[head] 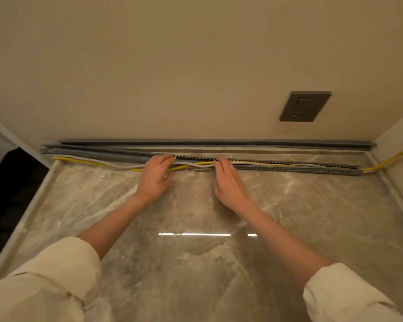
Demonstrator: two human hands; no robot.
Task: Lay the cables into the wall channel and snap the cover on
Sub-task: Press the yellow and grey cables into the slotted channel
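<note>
Where both cables (196, 165) cross, each hand (154, 176) flanks them.

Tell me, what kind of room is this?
Probably a room in a home, maybe a kitchen nook: a polished marble counter meets a painted wall with a grey power socket, closed in by side walls.

No text, label, brand, number or sign can be read anywhere in the view, neither on the grey wall socket (305, 106) nor on the slotted grey channel (289, 167) lying along the foot of the wall
</note>
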